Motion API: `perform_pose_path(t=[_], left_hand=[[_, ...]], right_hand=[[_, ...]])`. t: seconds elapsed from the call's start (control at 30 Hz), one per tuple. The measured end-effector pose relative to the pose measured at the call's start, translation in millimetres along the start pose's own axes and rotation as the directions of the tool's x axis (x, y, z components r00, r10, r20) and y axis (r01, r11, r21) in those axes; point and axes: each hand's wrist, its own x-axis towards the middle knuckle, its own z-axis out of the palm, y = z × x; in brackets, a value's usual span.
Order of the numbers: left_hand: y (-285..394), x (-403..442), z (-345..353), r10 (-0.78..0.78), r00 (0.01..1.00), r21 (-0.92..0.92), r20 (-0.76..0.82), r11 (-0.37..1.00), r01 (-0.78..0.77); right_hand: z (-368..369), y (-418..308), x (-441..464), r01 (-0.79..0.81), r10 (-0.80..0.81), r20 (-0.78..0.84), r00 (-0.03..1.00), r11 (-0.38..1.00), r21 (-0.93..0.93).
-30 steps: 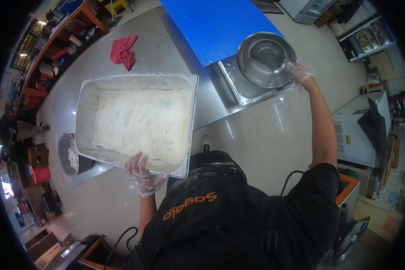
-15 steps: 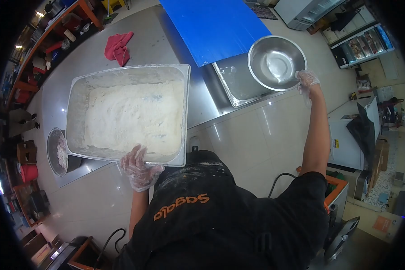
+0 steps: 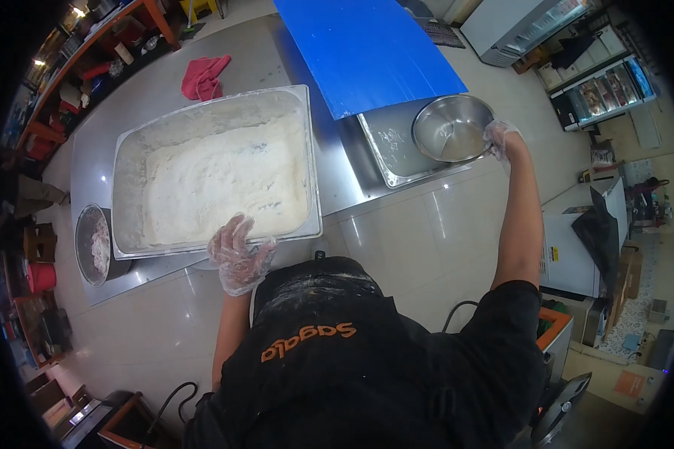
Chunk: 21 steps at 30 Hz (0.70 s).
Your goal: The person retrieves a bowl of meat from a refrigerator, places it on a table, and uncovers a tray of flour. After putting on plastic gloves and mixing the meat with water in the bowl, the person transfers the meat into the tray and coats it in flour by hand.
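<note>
At the steel table, the right hand has tilted the bowl.

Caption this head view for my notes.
Left hand at a tray of white powder, right hand holding a steel bowl by its rim.

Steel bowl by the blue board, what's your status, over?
Right hand grips steel bowl by its rim, above tray. Left hand open at powder tub's near edge. Blue board covers part of tray.
</note>
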Motion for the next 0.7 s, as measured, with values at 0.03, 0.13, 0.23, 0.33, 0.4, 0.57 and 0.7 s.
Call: perform_pose_path(t=[0.03,0.13,0.23,0.33,0.4,0.57,0.7], left_hand=[[0.3,0.6,0.4,-0.001,1.000,0.004,0.004,1.000,0.001],[-1.9,-6.4,-1.9,0.053,0.997,-0.086,-0.060,0.995,-0.058],[-13.6,-16.4,-1.7,0.102,0.981,-0.105,-0.163,0.987,-0.120],[-23.8,-45.0,-9.3,-0.008,0.972,-0.023,-0.234,1.000,0.003],[-32.7,-61.5,-10.2,-0.126,0.949,0.008,-0.288,0.991,0.134],[-68.3,-124.8,2.4,-0.370,0.855,0.137,-0.364,0.887,0.442],[-103.6,-188.8,33.2,-0.643,0.668,0.099,-0.375,0.688,0.719]], right_hand=[[2.3,-3.6,1.7,0.039,-0.039,0.032,0.999,0.999,0.008],[12.7,-8.3,1.7,0.121,-0.124,0.109,0.986,0.992,0.032],[26.3,-11.7,13.1,0.126,-0.125,0.141,0.982,0.992,-0.004],[34.4,-16.7,6.8,0.099,-0.091,0.165,0.982,0.994,-0.040],[41.2,-16.3,-0.2,0.062,-0.073,0.172,0.982,0.996,0.069],[52.9,8.4,17.7,-0.004,-0.023,0.154,0.988,0.985,0.172],[52.3,-6.8,7.3,-0.029,0.016,0.172,0.985,0.997,0.073]])
